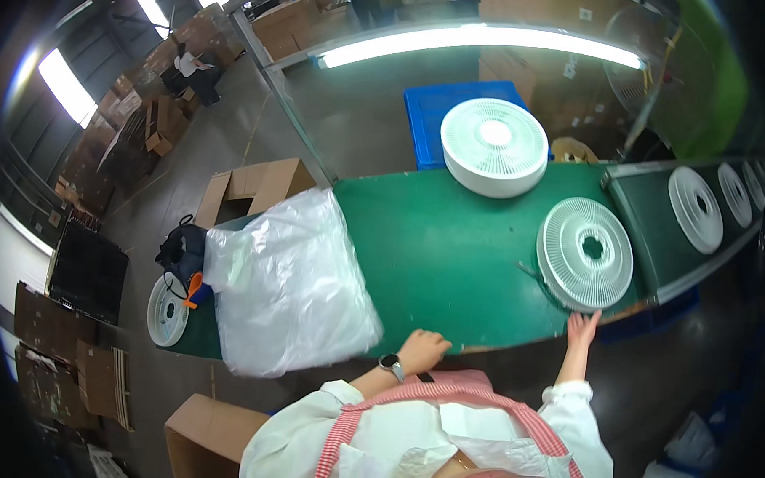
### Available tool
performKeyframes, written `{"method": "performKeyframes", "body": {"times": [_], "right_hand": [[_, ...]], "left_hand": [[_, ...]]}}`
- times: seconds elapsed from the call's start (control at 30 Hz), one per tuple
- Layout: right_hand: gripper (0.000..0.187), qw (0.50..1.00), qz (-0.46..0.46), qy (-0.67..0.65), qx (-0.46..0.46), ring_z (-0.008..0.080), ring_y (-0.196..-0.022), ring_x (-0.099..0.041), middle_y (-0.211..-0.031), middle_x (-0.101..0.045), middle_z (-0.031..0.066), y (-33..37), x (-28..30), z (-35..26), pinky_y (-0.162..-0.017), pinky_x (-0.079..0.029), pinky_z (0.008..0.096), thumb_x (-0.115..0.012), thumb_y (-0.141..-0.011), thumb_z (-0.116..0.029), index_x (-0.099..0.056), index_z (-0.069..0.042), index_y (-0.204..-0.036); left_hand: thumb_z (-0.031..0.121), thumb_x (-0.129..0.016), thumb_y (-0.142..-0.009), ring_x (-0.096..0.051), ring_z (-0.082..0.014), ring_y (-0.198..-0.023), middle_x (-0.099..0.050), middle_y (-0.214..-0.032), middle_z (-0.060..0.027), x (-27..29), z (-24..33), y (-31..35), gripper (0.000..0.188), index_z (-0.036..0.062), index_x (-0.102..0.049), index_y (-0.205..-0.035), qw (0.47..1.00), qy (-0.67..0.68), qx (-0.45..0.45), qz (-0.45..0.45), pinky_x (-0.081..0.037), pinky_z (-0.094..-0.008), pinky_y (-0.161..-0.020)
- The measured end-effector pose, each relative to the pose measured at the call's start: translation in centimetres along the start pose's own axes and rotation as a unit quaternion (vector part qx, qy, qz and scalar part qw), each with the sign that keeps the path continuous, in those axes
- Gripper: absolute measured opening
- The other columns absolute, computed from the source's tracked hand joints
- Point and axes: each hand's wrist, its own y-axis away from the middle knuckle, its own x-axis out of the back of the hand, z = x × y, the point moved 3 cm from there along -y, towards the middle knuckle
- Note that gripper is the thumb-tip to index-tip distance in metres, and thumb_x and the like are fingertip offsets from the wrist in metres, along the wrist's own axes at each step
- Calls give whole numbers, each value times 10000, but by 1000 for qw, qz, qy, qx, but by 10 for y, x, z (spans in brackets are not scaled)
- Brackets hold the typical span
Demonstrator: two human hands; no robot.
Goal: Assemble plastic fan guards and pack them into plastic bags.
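A round white fan grille (585, 254) with a hole at its hub lies at the right of the green table. At its near rim is my right hand (582, 328), fingers stretched toward it, the tips at or touching the edge. My left hand (424, 352), below a wristwatch, rests by the table's front edge with its fingers curled in and nothing seen in them. To its left lies a stack of clear plastic bags (292, 291). A deeper white fan housing (494, 148) with a closed centre stands at the table's far side.
On the right, a conveyor (653, 210) carries several white grilles (696, 210). Beyond the table sits a blue crate (425, 114). A white ring-shaped part (168, 310), an orange-handled tool (195, 291) and a dark bag (181, 249) lie far left. A lamp tube (482, 38) hangs above.
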Motion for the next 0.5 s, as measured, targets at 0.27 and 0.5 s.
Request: {"method": "performKeyframes", "body": {"times": [0.27,0.5], "right_hand": [[985,994,13,-101,-47,260,-1284,-413,-1451,-396,130,38,-55,-16,-1100,-331,411,-632,-827,-672,-284,-12,-1470],[342,930,-315,0,191,160,-856,-600,-1076,-656,71,93,-240,-96,-795,-515,318,-569,-985,-255,-550,-39,-1250]], "left_hand": [[195,-648,-818,-648,-216,-864,-644,-914,-28,-42,-4,-88,260,189,-648,-1078,998,50,-2,-45,-398,-448,-860],[390,-707,-786,-640,-240,-824,-663,-835,-47,-60,14,-114,315,143,-602,-950,983,35,180,-2,-341,-513,-895]]}}
